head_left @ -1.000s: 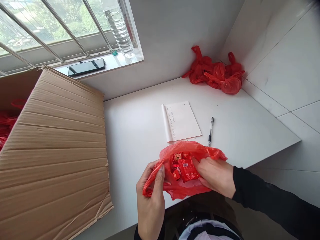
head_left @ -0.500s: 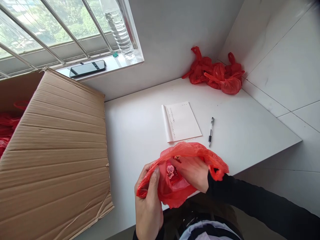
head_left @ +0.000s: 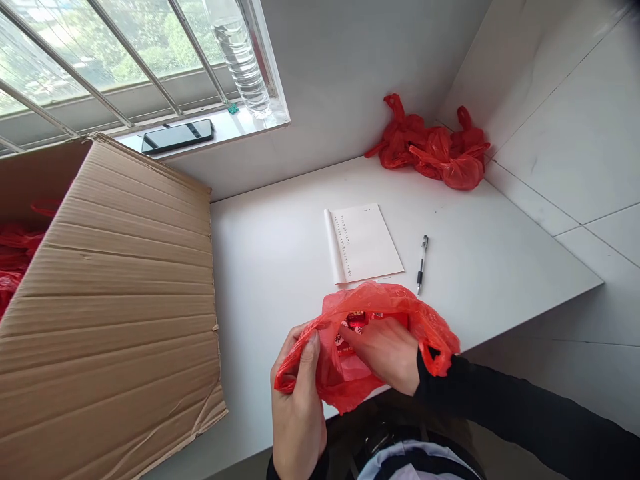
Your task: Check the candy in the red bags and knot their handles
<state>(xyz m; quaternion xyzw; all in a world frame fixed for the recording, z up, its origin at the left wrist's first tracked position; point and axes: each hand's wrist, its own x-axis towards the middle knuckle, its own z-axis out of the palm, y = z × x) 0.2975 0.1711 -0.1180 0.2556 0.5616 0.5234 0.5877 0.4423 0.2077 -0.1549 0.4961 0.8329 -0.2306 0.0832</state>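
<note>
An open red plastic bag [head_left: 430, 323] hangs at the near edge of the white table [head_left: 280, 253]. My left hand [head_left: 297, 400] pinches the bag's left rim and holds it open. Reaching into the bag's mouth, my right hand [head_left: 387, 353] has its fingers among small red wrapped packets [head_left: 356, 319] inside; the bag hides the fingertips. A black sleeve covers my right arm.
A large cardboard box [head_left: 115, 307] with red bags inside stands at the left. A notepad [head_left: 364, 241] and a pen [head_left: 421, 263] lie mid-table. Tied red bags [head_left: 433, 145] sit in the far corner. A phone [head_left: 177, 135] and a water bottle [head_left: 237, 57] rest on the windowsill.
My right hand has gone from holding a red packet at the bag's mouth to reaching deep inside the bag. The packet is now in the bag. My left hand stayed on the rim.
</note>
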